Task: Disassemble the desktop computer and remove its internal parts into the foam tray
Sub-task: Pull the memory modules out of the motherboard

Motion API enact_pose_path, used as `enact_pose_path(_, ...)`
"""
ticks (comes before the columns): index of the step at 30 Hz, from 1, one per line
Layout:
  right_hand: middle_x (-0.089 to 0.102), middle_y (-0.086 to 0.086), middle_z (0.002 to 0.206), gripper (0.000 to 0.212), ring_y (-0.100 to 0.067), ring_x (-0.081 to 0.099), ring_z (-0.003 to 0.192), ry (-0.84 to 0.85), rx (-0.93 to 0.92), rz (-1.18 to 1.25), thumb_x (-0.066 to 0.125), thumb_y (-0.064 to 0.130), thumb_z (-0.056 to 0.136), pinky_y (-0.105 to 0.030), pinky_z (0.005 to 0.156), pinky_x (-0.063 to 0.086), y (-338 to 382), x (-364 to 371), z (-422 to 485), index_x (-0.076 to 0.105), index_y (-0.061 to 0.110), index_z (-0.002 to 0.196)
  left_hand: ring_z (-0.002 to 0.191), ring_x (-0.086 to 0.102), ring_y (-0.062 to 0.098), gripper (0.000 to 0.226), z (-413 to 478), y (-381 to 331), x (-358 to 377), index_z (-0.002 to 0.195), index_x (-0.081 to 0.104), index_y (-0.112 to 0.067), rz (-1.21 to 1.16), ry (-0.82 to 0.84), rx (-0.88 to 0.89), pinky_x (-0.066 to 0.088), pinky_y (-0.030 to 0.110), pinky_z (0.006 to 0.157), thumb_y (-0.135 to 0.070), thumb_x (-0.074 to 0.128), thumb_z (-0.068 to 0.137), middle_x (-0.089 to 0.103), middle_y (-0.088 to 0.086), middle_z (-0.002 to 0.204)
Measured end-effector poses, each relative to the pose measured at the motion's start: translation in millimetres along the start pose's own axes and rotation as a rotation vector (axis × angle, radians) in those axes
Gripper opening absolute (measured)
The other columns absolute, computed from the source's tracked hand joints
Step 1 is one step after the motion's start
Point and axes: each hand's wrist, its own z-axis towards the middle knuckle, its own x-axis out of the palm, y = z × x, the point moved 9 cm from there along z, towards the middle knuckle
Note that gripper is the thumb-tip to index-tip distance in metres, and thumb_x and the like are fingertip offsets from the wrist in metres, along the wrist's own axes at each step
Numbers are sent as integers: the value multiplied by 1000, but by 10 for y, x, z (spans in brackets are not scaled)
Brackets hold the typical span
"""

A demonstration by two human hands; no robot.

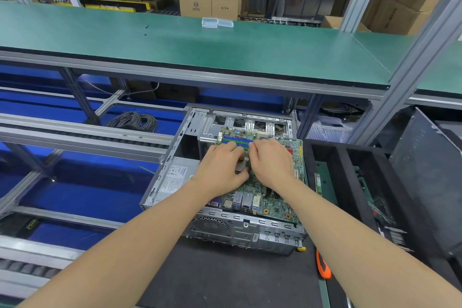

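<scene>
1 open case (237, 232), 1 board (275, 205) inside, walls all round. Left hand (220, 170) and right hand (270, 162) meet mid-board, fingers bent down; grip cannot tell. 1 foam tray (346, 182) just right.

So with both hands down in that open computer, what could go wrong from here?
The left hand and right hand crowd a small metal part on the motherboard, hiding their grip; a slip could probably scrape the board. Both forearms cross the bare sheet-metal rim of the case, which might cut skin. The orange-handled tool beside the right forearm could get knocked.
</scene>
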Motion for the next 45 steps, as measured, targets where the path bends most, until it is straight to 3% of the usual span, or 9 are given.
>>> enact_pose_path(10, 69, 3, 86, 42, -21, 56, 86, -14, 1, -16, 33, 38, 108, -33, 63, 32, -5, -12, -1, 62, 21, 84, 90, 53, 20, 29, 71, 15, 82, 98, 61, -15, -6, 61, 3, 46, 38, 82, -40, 61, 85, 55, -2, 97)
enact_pose_path(14, 68, 3, 86, 41, -22, 55, 86, -16, 1, -18, 32, 38, 108, -33, 64, 32, -8, -9, 4, 61, 21, 83, 94, 55, 25, 23, 143, 20, 78, 101, 63, -10, -42, 111, 41, 46, 38, 84, -29, 65, 89, 56, 3, 100)
enact_pose_path(18, 69, 2, 85, 41, -23, 57, 86, -24, -12, -16, 33, 37, 108, -33, 64, 31, -4, -7, 3, 61, 22, 83, 98, 49, 17, 39, 137, 27, 61, 108, 61, -16, -72, 193, 123, 43, 31, 86, -48, 72, 87, 54, -3, 105)
enact_pose_path(23, 69, 2, 84, 40, -23, 56, 85, -36, -12, -14, 33, 37, 108, -33, 63, 29, 3, -10, 2, 60, 23, 81, 106, 51, 20, 50, 216, 4, 80, 119, 58, -13, 31, 356, 215, 45, 37, 95, -54, 67, 92, 53, 1, 115)
enact_pose_path(30, 68, 2, 84, 40, -21, 54, 83, -27, -11, -14, 33, 37, 108, -32, 63, 30, 15, -28, -7, 58, 22, 81, 112, 40, 22, 53, 175, 50, 195, 124, 51, -15, 237, 303, 261, 34, 43, 101, -61, 47, 99, 46, 1, 121)
enact_pose_path(36, 68, 2, 85, 38, -21, 55, 85, -9, 1, -16, 32, 37, 109, -33, 65, 32, 16, -39, -10, 53, 23, 80, 105, 38, 23, 37, 150, 30, 214, 113, 49, -13, 203, 310, 283, 36, 41, 92, -49, 45, 105, 41, 4, 115)
enact_pose_path(41, 67, 3, 85, 40, -20, 56, 86, 1, 3, -16, 32, 37, 109, -33, 65, 34, 19, -31, -7, 58, 22, 82, 104, 38, 24, 32, 116, 21, 246, 117, 46, -12, 182, 265, 299, 37, 41, 90, -42, 44, 107, 40, 5, 115)
enact_pose_path(45, 66, 3, 85, 37, -22, 56, 86, 4, -2, 2, 33, 36, 108, -33, 66, 32, 15, -33, -13, 53, 22, 80, 104, 38, 23, 31, 83, 73, 209, 113, 41, -18, 39, 248, 165, 38, 44, 92, -46, 47, 102, 39, 1, 113)
